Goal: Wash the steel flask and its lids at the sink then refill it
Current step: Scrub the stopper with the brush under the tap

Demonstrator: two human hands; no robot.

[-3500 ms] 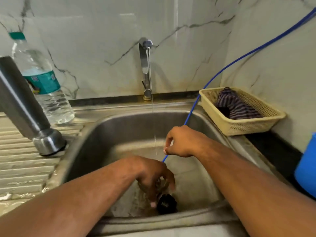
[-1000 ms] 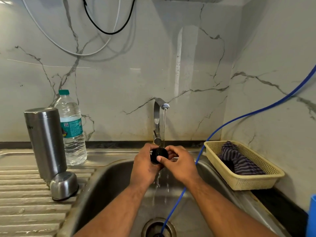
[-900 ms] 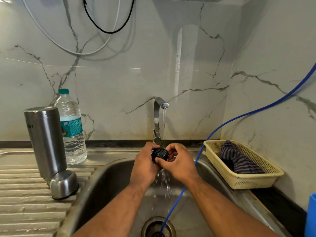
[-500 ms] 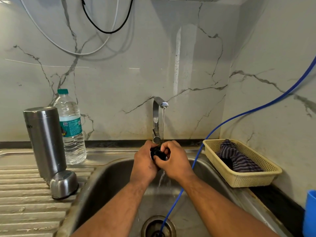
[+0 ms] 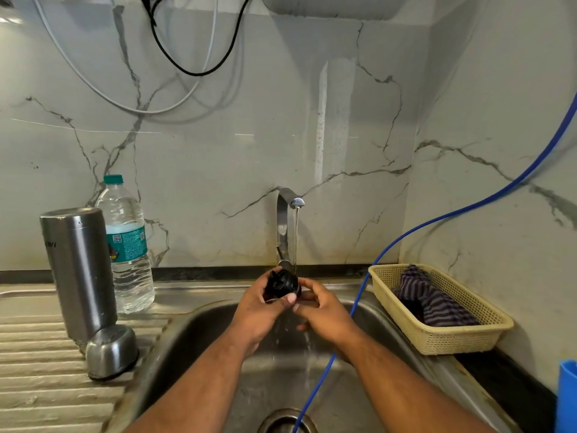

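Filling the foreground: steel sink (image 5: 175,335), tap (image 5: 282,226) running. At left the steel flask (image 5: 78,270) stands on the drainboard (image 5: 37,370), domed steel lid (image 5: 110,351) just in front of it. Over the sink, left hand (image 5: 259,310), fingers clamped round the small black lid (image 5: 282,284) under the stream (image 5: 295,239); right hand (image 5: 324,310), fingers curled, pinching that lid's right edge.

Worn on the head, wide-angle. Looks forward and down from above the near side of the sink (image 5: 187,339), facing tap (image 5: 282,226) and wall (image 5: 218,151) head-on. Sits close enough to fill the lower frame with it, catching drainboard (image 5: 37,370) at left, basket (image 5: 452,342) at right.
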